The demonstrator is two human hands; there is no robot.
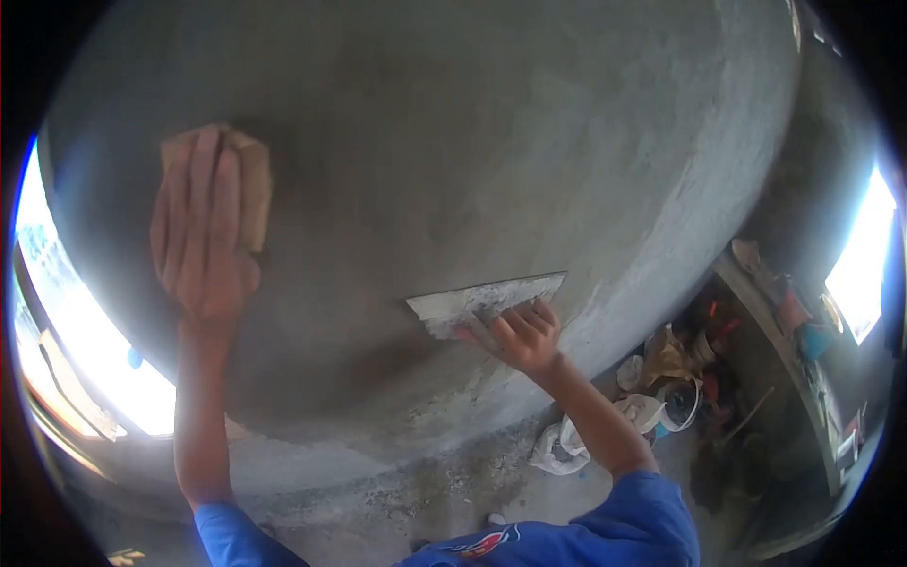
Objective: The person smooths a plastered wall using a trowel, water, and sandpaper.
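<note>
My left hand (201, 231) lies flat against the grey plastered wall (453, 142), pressing a tan sponge block (253, 184) onto it; the fingers cover most of the block. My right hand (521, 335) grips a flat steel trowel (482, 300) smeared with grey mortar, its blade held just off the wall at mid-height, tilted slightly. Both arms wear short blue sleeves.
The wall's corner edge (694, 198) runs down the right side. On the floor at lower right lie crumpled white bags (567, 444), a white bucket (678, 404) and mixed clutter. A bright window opening (90, 350) glares at left, another (862, 255) at right.
</note>
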